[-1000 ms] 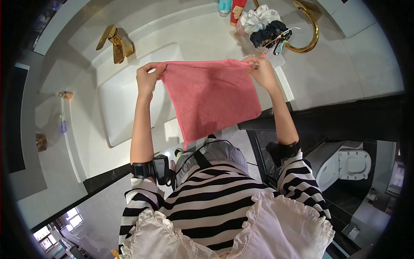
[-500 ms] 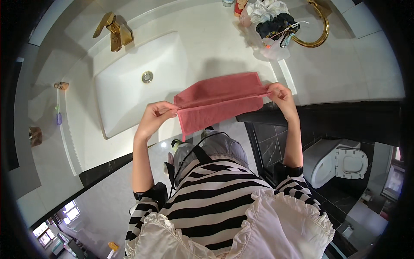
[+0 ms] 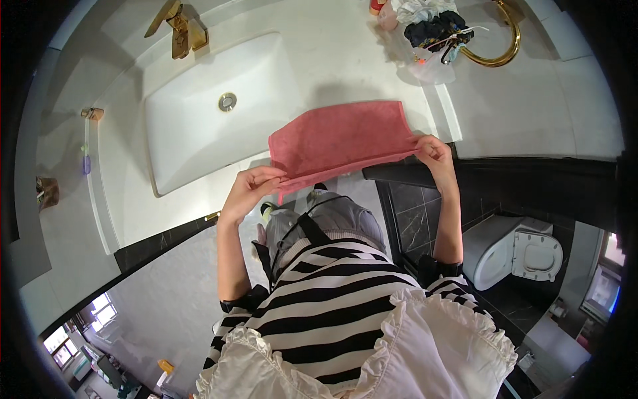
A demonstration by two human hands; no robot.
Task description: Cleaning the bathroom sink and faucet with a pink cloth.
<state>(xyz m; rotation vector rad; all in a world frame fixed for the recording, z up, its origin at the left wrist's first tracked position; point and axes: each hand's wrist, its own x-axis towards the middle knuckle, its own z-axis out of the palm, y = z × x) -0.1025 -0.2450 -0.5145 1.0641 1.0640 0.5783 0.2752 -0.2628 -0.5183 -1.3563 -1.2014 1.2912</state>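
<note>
A reddish-pink cloth (image 3: 342,136) stretches between my two hands at the front edge of the white counter. Its far part spreads over the countertop beside the sink, and its near edge is folded along a line from hand to hand. My left hand (image 3: 251,189) pinches the left end of that fold, close to the sink's near right corner. The right end is gripped between thumb and fingers of my right hand (image 3: 435,154). A narrow strip of cloth hangs below the fold near my left hand.
A white rectangular sink (image 3: 169,143) with a round drain (image 3: 227,102) lies to the left, under a gold faucet (image 3: 179,30). At the back right, a clear container (image 3: 435,70) holds dark and white items next to a gold ring (image 3: 512,50). A toilet (image 3: 492,256) stands at the lower right.
More of the cloth's far part shows now, and the near flap has shrunk to a narrow band. My left hand has moved right and nearer to me; the view has shifted slightly.
</note>
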